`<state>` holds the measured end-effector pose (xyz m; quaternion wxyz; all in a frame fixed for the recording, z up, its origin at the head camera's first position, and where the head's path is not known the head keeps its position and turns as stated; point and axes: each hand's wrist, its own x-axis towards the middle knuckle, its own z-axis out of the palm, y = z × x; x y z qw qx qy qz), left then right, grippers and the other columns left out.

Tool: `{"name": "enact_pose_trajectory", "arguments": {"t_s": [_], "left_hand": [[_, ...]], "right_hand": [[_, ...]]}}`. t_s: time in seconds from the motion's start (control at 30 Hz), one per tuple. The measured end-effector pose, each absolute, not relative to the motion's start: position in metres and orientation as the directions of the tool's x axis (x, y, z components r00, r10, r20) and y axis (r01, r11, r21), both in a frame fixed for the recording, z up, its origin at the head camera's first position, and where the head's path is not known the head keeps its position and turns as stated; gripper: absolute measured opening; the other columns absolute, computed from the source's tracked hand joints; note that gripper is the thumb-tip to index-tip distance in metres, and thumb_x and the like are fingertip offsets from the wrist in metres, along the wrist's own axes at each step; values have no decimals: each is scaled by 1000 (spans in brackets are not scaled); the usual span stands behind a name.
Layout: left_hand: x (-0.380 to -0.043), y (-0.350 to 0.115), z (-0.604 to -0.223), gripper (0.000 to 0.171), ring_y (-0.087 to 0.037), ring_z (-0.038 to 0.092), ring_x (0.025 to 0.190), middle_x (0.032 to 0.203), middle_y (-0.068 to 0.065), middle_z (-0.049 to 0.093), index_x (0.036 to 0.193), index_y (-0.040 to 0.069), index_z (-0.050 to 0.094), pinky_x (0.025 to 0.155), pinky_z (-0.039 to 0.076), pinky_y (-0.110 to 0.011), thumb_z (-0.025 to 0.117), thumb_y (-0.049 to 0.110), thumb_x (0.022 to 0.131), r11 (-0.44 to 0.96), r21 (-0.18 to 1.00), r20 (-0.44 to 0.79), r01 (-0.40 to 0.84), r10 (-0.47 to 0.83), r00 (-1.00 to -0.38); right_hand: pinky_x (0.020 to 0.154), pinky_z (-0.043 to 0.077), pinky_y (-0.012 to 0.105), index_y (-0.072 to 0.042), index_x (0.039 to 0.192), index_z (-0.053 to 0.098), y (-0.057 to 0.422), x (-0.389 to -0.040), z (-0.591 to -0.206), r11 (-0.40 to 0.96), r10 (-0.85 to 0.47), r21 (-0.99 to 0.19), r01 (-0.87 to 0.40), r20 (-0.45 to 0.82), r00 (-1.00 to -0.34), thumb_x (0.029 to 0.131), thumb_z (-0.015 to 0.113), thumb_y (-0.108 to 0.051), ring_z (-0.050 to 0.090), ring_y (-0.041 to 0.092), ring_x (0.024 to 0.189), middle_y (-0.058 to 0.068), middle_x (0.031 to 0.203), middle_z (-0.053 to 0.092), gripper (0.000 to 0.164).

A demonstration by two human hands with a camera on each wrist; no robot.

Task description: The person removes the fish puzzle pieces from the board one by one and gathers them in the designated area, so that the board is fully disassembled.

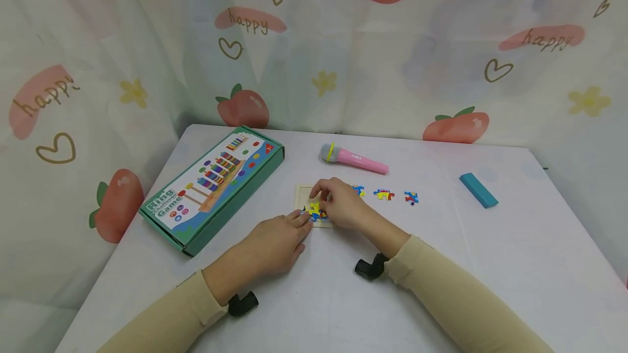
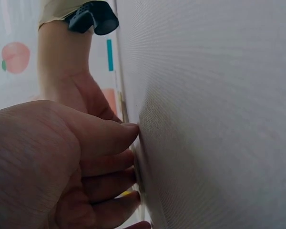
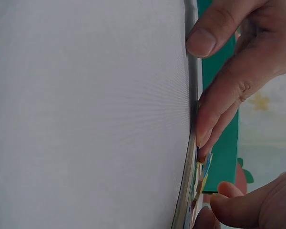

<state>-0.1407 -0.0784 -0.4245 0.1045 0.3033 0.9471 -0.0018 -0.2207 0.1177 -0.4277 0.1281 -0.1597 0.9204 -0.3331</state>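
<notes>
A shallow wooden puzzle tray (image 1: 302,192) lies on the table with yellow and blue jigsaw pieces (image 1: 314,210) in it. My left hand (image 1: 275,244) rests at its near left side, fingers fairly straight and fingertips on the tray edge and pieces. From the right, my right hand (image 1: 343,203) reaches over the tray with bent fingers, seeming to pinch a jigsaw piece; the grip itself is partly hidden. In the right wrist view one jigsaw piece (image 3: 203,179) stands tilted above the tray, between both hands' fingertips. The left wrist view hides most of the pieces behind fingers.
Right of the tray lie loose jigsaw pieces (image 1: 384,195) in a row. A pink toy microphone (image 1: 360,161) lies behind them. At the left is a green game box (image 1: 211,189), and a teal block (image 1: 478,190) sits at the right. A printed curtain hangs behind the table.
</notes>
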Motion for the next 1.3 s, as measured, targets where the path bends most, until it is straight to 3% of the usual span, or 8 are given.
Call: {"name": "enact_pose_trajectory", "arguments": {"t_s": [0.13, 0.33, 0.63, 1.0, 1.3], "left_hand": [[-140, -79, -423, 60, -26, 48, 157, 168, -5, 50, 160, 12, 53, 123, 48, -47, 66, 37, 106, 815, 65, -192, 576, 576, -794], [-141, -79, -422, 59, -26, 48, 157, 168, -5, 51, 159, 12, 54, 123, 48, -47, 66, 36, 106, 811, 77, -186, 581, 584, -790], [-142, -78, -424, 59, -26, 48, 157, 168, -5, 51, 159, 13, 55, 122, 49, -47, 67, 37, 106, 815, 79, -190, 574, 578, -794], [-141, -77, -424, 59, -25, 49, 157, 169, -5, 50, 159, 13, 55, 121, 50, -47, 67, 37, 106, 814, 74, -195, 576, 578, -792], [-141, -77, -423, 60, -25, 48, 157, 169, -3, 49, 159, 14, 54, 121, 50, -47, 68, 37, 105, 821, 73, -208, 566, 567, -797]], "right_hand": [[81, 50, 32, -20, 114, 76, 120, -222, -427, 722, -383, -659, -210, -129, -915, 99, 74, -9, 59, 21, 94, 5, 103, 65, 19], [85, 52, 34, -15, 124, 77, 121, -224, -422, 771, -436, -578, -268, -173, -883, 91, 85, -16, 59, 20, 95, 7, 108, 65, 33], [81, 51, 32, -16, 108, 75, 121, -223, -425, 773, -450, -560, -299, -152, -880, 87, 89, -16, 58, 19, 92, 7, 104, 63, 25], [75, 49, 29, -18, 106, 78, 125, -222, -427, 697, -437, -675, -241, -133, -890, 94, 78, -2, 59, 19, 84, 3, 91, 64, 21], [75, 63, 29, -13, 105, 81, 137, -223, -420, 572, -433, -807, -144, -148, -889, 97, 72, 4, 68, 20, 79, 8, 93, 64, 22]]}}
